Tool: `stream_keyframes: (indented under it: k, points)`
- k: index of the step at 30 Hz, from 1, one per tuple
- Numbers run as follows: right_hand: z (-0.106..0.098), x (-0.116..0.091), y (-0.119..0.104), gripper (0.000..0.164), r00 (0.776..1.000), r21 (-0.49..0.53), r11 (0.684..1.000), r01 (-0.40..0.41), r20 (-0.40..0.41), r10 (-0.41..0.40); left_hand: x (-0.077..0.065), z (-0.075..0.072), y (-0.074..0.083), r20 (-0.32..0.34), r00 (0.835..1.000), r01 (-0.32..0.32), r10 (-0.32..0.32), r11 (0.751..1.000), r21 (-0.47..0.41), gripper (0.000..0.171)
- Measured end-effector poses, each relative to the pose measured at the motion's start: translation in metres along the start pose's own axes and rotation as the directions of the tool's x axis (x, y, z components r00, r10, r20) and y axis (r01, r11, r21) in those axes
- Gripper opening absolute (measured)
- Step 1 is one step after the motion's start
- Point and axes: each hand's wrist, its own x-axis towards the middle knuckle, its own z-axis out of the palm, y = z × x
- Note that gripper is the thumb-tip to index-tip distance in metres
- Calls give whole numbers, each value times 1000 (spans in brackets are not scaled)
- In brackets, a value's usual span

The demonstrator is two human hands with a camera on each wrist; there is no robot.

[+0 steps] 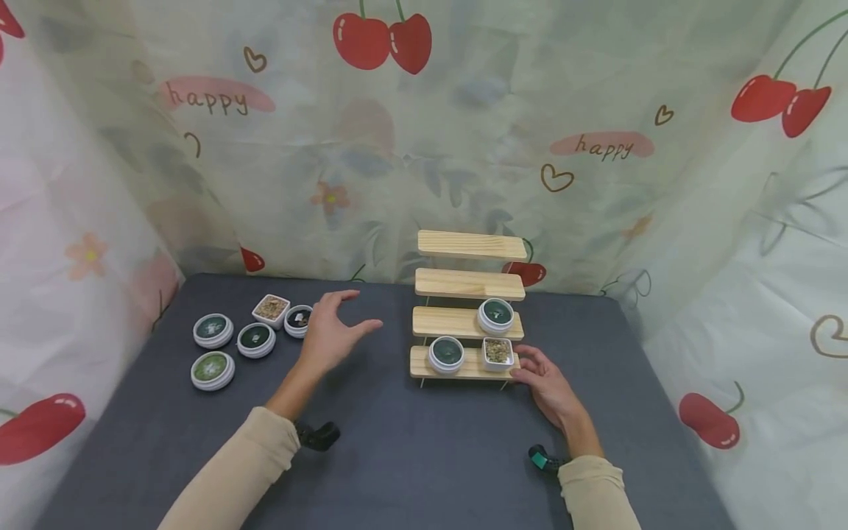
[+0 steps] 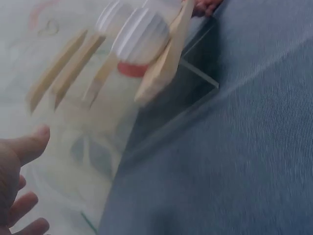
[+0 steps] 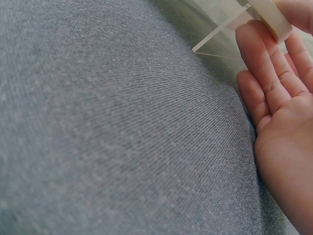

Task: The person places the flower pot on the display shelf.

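Note:
A four-tier wooden display stand (image 1: pixel 467 322) stands right of centre. My right hand (image 1: pixel 546 383) pinches the right end of its lowest board, thumb on one side and fingers beneath, as the right wrist view shows at the board end (image 3: pixel 274 19). On that board sit a round white jar with a dark green top (image 1: pixel 447 354) and a square white dish of grainy bits (image 1: pixel 497 352). Another green-topped jar (image 1: pixel 495 315) rests on the second board. My left hand (image 1: pixel 331 335), thumb and fingers spread and holding nothing, hovers between the stand and the jars at left.
At the left of the dark table (image 1: pixel 411 449) are several round white jars, one with a light green top (image 1: pixel 213 369), and a square dish of bits (image 1: pixel 271 310). One dark jar (image 1: pixel 297 319) is partly behind my left hand. Cherry-printed curtains (image 1: pixel 424 147) enclose the table's back and sides.

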Motion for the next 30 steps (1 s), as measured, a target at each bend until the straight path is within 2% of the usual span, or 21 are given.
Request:
stream_keyframes:
  k: [5,13,18,22,30]
  points:
    - [-2,0,-2,58,1000,10,1000,2,8,-2,-2,-13,-22,-58,998,18,-19,1000,-18,74]
    - [0,-1,-3,57,1000,9,1000,1,3,-1,-5,-29,-43,-126,992,4,1,999,42,79]
    - [0,-2,-1,63,1000,-7,1000,-20,-5,20,-10,-28,-56,-173,985,29,-22,999,36,70]
    - [0,-3,0,63,1000,-15,1000,-14,-3,14,-12,-26,-68,-211,976,58,-52,998,23,69]
    - [0,-2,-2,61,1000,0,1000,-6,-8,6,-7,-22,-73,-271,961,48,-50,999,-11,67]
